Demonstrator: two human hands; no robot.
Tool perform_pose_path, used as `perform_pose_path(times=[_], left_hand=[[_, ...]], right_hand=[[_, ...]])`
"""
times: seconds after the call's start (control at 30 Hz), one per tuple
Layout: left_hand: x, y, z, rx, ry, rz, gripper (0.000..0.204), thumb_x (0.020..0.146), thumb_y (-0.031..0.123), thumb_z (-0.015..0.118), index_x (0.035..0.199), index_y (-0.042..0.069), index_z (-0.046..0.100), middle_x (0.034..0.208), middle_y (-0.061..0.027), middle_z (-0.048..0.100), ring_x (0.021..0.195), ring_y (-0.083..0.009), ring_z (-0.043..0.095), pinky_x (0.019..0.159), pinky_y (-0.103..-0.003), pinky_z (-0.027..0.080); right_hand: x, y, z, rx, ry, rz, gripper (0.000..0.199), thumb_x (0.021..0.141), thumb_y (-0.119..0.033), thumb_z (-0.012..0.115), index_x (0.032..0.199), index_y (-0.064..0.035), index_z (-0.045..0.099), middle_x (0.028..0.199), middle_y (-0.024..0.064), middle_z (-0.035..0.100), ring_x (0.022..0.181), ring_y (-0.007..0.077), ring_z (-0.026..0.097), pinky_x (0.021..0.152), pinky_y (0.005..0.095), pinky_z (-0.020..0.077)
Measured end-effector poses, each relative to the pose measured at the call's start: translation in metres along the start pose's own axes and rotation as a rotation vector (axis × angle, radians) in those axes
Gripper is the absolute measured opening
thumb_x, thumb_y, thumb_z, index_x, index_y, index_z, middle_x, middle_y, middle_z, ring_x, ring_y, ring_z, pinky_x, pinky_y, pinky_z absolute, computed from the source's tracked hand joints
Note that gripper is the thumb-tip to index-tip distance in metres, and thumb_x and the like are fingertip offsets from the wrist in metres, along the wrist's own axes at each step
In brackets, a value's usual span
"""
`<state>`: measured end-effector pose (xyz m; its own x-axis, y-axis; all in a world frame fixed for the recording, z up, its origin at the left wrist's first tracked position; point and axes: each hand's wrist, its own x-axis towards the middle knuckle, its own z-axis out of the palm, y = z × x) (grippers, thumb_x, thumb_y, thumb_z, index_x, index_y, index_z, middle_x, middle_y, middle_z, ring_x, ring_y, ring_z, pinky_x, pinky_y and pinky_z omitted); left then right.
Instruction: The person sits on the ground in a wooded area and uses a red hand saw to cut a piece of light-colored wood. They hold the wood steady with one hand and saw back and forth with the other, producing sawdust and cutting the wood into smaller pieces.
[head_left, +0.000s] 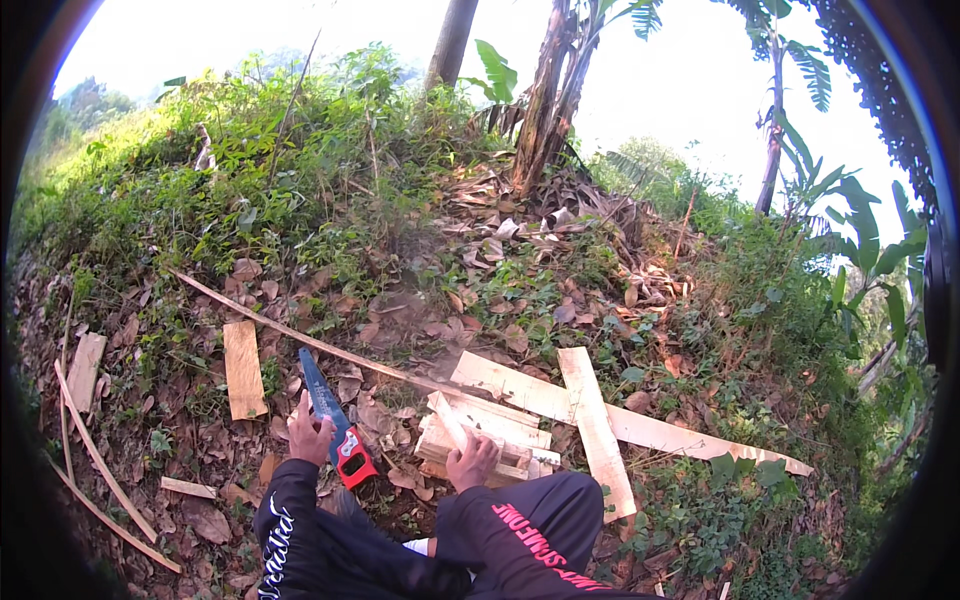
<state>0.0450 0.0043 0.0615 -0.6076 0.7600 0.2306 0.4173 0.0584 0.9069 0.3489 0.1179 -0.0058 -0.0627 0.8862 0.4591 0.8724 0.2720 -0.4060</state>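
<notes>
My right hand (474, 463) is closed around the lower end of a short pale wood piece (447, 420), which tilts up and away to the left. Beneath it lies a small stack of cut wood pieces (512, 432). My left hand (310, 437) is raised just left of a handsaw (325, 403), its fingers apart and partly bent, with nothing visible in them. The saw has a blue blade and a red and black handle (353, 460); it rests on the leaf litter, blade pointing away from me.
A long thin wood strip (290, 330) runs from the far left toward the stack. Two boards cross at right, one long (690, 437) and one shorter (598, 430). Loose boards (244, 370) and curved strips (105, 455) lie at left. Uphill are weeds and a banana trunk (545, 110).
</notes>
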Motion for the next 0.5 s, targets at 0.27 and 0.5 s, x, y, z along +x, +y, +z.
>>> perform_pose_path(times=[0.27,0.5], left_hand=[[0.0,0.011,-0.004,-0.035,-0.002,0.053,0.082,0.09,0.001,0.057,0.16,0.017,0.018,0.073,-0.0111,0.071,0.059,-0.0164,0.068,0.059,-0.03,0.058],[-0.001,0.008,-0.006,-0.025,-0.005,0.048,0.086,0.09,0.002,0.058,0.16,0.016,0.01,0.073,-0.0112,0.071,0.058,-0.0172,0.068,0.057,-0.031,0.057]], right_hand=[[-0.002,-0.001,0.001,0.024,-0.007,0.02,0.049,0.073,-0.022,0.066,0.12,-0.0116,0.06,0.115,0.0145,0.05,0.116,0.0369,0.045,0.097,0.0541,0.0385],[-0.001,-0.003,0.003,0.02,0.021,0.003,0.048,0.072,-0.022,0.066,0.119,-0.0107,0.06,0.115,0.0148,0.05,0.116,0.0372,0.045,0.098,0.0537,0.0377]])
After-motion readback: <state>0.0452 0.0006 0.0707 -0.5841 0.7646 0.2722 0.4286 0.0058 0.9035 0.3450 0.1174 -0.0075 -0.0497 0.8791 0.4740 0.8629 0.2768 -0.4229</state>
